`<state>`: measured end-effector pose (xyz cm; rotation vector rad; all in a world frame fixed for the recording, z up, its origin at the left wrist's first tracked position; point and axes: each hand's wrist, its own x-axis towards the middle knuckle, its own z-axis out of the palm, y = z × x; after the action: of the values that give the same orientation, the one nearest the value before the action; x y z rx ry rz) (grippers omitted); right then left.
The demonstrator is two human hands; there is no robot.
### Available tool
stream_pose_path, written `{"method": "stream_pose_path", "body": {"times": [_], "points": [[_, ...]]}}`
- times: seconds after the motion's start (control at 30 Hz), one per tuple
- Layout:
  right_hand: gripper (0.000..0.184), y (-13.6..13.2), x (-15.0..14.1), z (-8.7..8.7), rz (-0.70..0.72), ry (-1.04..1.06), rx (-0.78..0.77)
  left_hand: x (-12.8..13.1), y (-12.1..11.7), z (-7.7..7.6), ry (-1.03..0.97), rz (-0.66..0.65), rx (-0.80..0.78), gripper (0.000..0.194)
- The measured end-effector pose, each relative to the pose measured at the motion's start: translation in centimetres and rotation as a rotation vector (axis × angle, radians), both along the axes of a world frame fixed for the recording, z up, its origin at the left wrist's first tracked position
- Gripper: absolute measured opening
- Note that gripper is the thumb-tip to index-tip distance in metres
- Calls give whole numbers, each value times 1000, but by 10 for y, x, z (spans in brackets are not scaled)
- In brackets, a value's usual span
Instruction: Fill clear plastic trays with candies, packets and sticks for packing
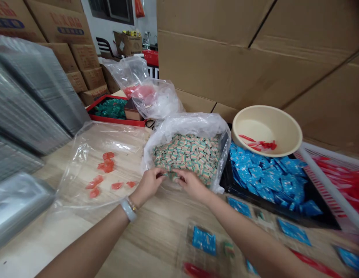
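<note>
Small green-and-orange striped rectangular pieces (pixel 193 152) lie heaped in a whitish plastic liner (pixel 193 122), mid-frame: probably light, firm (best pinched edgewise); whether left hand (pixel 150 184) or right hand (pixel 193 186) pinches one, I can't tell

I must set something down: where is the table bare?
Bare tabletop lies between the left forearm and the clear tray, and left of that forearm, below the plastic sheet with orange pieces. Crowded: the right, with black tray and basin.

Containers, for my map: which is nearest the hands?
Plastic-lined container with striped pieces: left hand and right hand are at its near edge; others are farther.
</note>
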<state>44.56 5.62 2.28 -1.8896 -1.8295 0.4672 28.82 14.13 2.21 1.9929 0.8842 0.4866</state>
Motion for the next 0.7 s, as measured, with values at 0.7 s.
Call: {"method": "stream_pose_path", "body": {"times": [0.7], "points": [[20, 1, -13, -15, 31, -227, 17, -4, -6, -4, 85, -301, 216, 21]]}}
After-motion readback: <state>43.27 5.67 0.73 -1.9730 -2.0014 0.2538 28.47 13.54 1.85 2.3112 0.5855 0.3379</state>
